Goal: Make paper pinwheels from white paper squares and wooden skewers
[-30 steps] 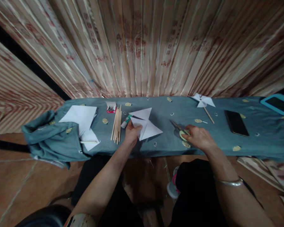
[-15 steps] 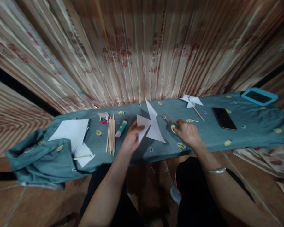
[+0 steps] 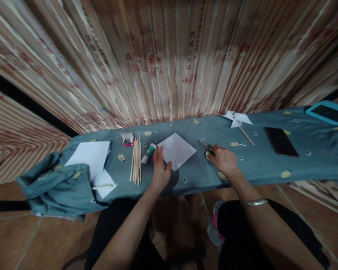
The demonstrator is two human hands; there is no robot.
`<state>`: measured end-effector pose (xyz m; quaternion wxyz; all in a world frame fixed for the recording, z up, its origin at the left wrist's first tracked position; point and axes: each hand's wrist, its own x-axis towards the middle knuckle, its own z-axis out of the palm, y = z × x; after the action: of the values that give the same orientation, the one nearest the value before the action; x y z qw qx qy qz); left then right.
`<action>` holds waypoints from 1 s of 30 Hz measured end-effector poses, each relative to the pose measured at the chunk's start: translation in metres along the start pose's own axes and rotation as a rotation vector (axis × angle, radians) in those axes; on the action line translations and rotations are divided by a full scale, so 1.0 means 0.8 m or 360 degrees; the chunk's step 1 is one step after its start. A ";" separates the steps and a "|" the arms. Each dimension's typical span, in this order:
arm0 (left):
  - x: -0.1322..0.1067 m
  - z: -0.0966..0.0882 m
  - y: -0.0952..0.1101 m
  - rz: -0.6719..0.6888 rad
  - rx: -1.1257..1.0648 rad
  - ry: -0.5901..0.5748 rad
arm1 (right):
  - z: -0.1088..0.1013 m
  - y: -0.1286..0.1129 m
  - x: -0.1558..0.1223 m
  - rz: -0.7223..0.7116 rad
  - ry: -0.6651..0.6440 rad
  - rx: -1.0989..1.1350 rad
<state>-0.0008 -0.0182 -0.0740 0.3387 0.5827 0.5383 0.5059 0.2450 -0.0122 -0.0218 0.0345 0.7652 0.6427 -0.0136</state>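
A white square of paper lies flat on the cloth, turned like a diamond, with slits running in from its corners. My left hand is at its left side, fingers apart, the fingertips over the paper's edge. My right hand is closed around a pair of scissors just right of the paper. The blades point to the upper left, and part of the handles is hidden by the fingers. Close to my left fingertips lies a glue stick.
Thin wooden sticks, a small red box of pins and stacked white paper lie to the left. On the right are a paper pinwheel, a black phone and a blue-framed tablet. A curtain hangs behind.
The paper, held up by my left hand before, now lies flat on the cloth. My left hand has let go and spread its fingers. My right hand still holds the scissors.
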 end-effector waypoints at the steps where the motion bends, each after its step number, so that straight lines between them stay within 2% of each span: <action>1: -0.003 -0.002 0.002 0.0072 0.0074 -0.0061 | 0.000 0.001 0.000 -0.0023 -0.0012 0.0006; 4: -0.011 -0.006 0.006 0.0167 0.0127 -0.0245 | -0.003 0.003 -0.001 -0.0080 -0.0072 0.0031; 7: -0.015 -0.012 0.005 0.0216 0.0156 -0.0349 | -0.008 0.002 -0.002 -0.0087 -0.0099 0.0058; 11: -0.019 -0.018 -0.001 0.0291 0.0331 -0.0442 | -0.015 -0.011 -0.003 -0.0135 0.0024 0.0098; 15: -0.025 -0.016 0.001 0.0315 0.0506 -0.0591 | -0.017 -0.044 -0.007 -0.0250 0.0162 0.0252; 20: -0.028 -0.011 0.014 0.0286 0.0611 -0.0751 | -0.006 -0.098 -0.013 -0.0480 0.0173 0.0345; 24: -0.028 -0.005 0.017 0.0291 0.0604 -0.0803 | 0.000 -0.125 -0.015 -0.0661 0.0218 0.0512; 27: -0.028 0.001 0.015 0.0339 0.0576 -0.0828 | -0.008 -0.140 -0.014 -0.0791 0.0262 0.0595; 30: -0.030 0.008 0.011 0.0395 0.0519 -0.0848 | -0.021 -0.168 -0.008 -0.0925 0.0247 0.0522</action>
<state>0.0099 -0.0420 -0.0727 0.3055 0.8021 0.4297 0.2805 0.1114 0.0056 -0.0096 -0.1433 0.5441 0.8239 -0.0677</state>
